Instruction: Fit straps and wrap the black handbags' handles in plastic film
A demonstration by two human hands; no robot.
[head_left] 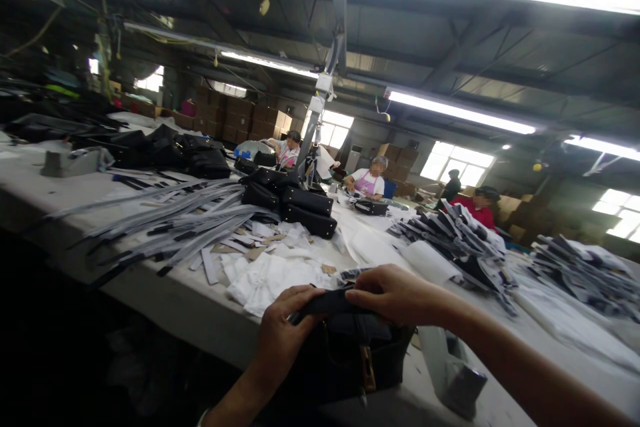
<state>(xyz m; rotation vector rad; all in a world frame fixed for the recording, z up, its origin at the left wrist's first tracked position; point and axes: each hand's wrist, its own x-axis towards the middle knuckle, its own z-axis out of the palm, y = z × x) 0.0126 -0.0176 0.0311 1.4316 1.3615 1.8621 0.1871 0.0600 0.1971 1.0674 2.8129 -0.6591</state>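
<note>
A black handbag (345, 360) with a gold-coloured clasp (368, 368) is at the near table edge, directly in front of me. Along its top, my left hand (290, 317) grips the dark upper edge or strap between thumb and fingers. My right hand (387, 293) closes on the same dark piece a little further right, thumb on the near side. The fingertips of both hands are partly hidden behind it. Just right of the bag stands a tape dispenser (450, 373), grey and white.
Crumpled white paper (275, 277) lies beyond the bag. Stacked black bags (305, 203) and long plastic-wrapped straps (200, 213) cover the left side. Piles of wrapped pieces (460, 247) lie at right. Several people work across the table, one in a pink apron (368, 183).
</note>
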